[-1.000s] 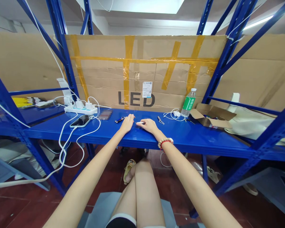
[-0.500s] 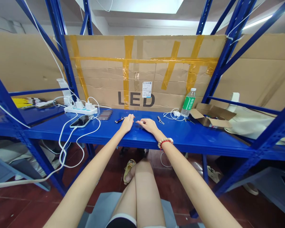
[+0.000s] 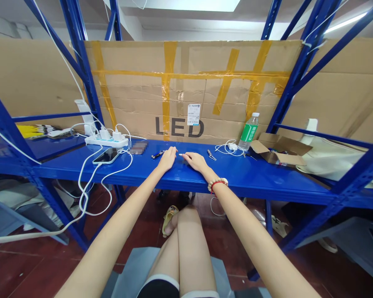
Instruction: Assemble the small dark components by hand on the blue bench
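Both my hands rest on the blue shelf top, a small gap apart. My right hand [image 3: 196, 160] is closed round a slim pen-like piece [image 3: 181, 155], whose pale, narrow end points left toward the other hand. The fingers of my left hand [image 3: 167, 160] are drawn together; what they hold, if anything, is hidden. Just left of that hand lie dark pen-like parts [image 3: 157, 155] with shiny bits. On the far side of my right hand, a small grey piece with a wire loop [image 3: 210, 155] lies on the shelf.
At left are a white power strip [image 3: 107, 142] with plugs, a phone [image 3: 106, 156] and trailing white cables. To the right stand a green-labelled bottle [image 3: 249, 131], a white charger cable [image 3: 232, 147] and an open cardboard box [image 3: 278, 150]. A cardboard sheet [image 3: 136, 99] closes off the back.
The view has tilted down slightly. My right hand has shifted a little, and the slim piece's end shows more clearly in the slightly wider gap between the hands.
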Tool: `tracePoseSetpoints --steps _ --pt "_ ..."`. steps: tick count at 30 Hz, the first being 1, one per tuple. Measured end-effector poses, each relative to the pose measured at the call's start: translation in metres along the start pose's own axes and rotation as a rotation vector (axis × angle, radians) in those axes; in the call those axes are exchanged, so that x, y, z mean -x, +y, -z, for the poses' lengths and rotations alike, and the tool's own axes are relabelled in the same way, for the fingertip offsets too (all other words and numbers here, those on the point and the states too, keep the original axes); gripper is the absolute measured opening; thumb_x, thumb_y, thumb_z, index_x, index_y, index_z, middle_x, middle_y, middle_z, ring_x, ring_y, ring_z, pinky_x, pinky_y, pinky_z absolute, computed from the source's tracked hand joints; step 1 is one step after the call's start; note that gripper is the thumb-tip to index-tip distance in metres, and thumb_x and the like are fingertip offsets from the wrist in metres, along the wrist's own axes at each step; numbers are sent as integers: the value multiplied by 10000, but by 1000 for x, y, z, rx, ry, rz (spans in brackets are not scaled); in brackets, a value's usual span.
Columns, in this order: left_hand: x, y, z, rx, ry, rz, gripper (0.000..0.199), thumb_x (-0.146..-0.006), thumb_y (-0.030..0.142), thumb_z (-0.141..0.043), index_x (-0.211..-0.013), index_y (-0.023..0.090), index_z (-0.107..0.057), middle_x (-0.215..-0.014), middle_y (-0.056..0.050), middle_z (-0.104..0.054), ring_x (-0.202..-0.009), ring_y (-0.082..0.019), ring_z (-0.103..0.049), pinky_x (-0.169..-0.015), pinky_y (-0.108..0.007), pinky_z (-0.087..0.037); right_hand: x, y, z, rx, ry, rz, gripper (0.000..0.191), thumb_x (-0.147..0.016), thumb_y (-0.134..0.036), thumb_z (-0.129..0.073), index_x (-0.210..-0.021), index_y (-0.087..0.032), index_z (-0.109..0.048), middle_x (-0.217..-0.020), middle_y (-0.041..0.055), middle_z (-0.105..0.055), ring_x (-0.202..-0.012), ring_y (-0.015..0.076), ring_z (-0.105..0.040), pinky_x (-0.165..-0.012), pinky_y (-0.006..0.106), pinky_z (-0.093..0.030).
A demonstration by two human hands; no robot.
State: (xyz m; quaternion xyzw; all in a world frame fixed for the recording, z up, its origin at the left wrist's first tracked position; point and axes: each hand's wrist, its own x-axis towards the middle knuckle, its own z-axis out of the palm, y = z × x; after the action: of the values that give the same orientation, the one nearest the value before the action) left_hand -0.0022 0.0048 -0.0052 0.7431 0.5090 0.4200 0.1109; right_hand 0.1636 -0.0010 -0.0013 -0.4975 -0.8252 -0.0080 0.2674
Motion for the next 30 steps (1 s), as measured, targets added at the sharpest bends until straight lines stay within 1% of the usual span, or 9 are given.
tracePoseSetpoints --steps 4,8,11,13,16,19,23,26,30 --pt "1 2 1 -22 3 13 410 -947 337 -172 -909 210 -559 -790 -29 -621 -850 -177 -575 -854 -297 -413 -1 0 -2 9 11 -44 475 -971 -358 -206 -784 -207 -616 -899 22 -663 -865 133 -573 -747 223 -341" --pt "1 3 1 -65 44 62 375 -940 325 -197 -898 207 -551 -855 -48 -633 -896 -204 -566 -869 -332 -395 -2 2 -5 35 49 -101 309 -958 -302 -288 -972 -217 -586 -1043 44 -619 -965 157 -542 -791 259 -338" --pt "0 3 1 -100 97 117 317 -929 308 -237 -920 203 -537 -933 -68 -631 -962 -229 -546 -889 -362 -375 -1 3 -5 50 79 -172 241 -938 -256 -340 -1068 -216 -538 -1085 55 -589 -983 175 -529 -824 300 -326" --pt "0 4 0 -118 122 144 284 -922 305 -264 -934 204 -529 -980 -72 -628 -991 -234 -536 -895 -366 -368 0 4 -5 62 98 -229 216 -915 -236 -380 -1064 -206 -534 -1068 64 -580 -958 186 -529 -828 323 -317" --pt "0 6 1 -146 156 180 239 -908 306 -311 -930 210 -529 -1028 -74 -621 -1030 -240 -521 -918 -378 -343 1 6 -5 83 119 -318 204 -887 -191 -392 -946 -196 -588 -1045 74 -556 -923 192 -525 -826 340 -305" --pt "2 8 3 -180 205 242 205 -888 269 -341 -904 200 -534 -1029 -84 -614 -1051 -244 -513 -950 -402 -300 0 8 -7 100 135 -407 253 -868 -163 -383 -852 -181 -636 -1065 101 -534 -962 215 -505 -846 367 -292" --pt "3 7 5 -213 264 341 175 -857 211 -358 -869 183 -531 -1038 -99 -608 -1058 -244 -512 -958 -410 -278 -1 10 -10 126 167 -498 255 -832 -168 -421 -908 -142 -663 -1113 163 -518 -1054 282 -453 -882 421 -274" --pt "5 6 4 -242 293 399 150 -804 151 -414 -906 179 -521 -1073 -114 -588 -1101 -262 -477 -946 -403 -285 -3 10 -10 144 180 -530 270 -814 -176 -435 -955 -123 -659 -1133 181 -518 -1096 306 -419 -904 442 -264" --pt "8 5 2 -290 327 475 326 -688 61 -497 -1002 148 -485 -1145 -166 -528 -1157 -308 -409 -925 -416 -295 -4 10 -11 155 184 -560 310 -815 -185 -422 -1021 -99 -637 -1172 188 -513 -1132 303 -395 -934 453 -251"
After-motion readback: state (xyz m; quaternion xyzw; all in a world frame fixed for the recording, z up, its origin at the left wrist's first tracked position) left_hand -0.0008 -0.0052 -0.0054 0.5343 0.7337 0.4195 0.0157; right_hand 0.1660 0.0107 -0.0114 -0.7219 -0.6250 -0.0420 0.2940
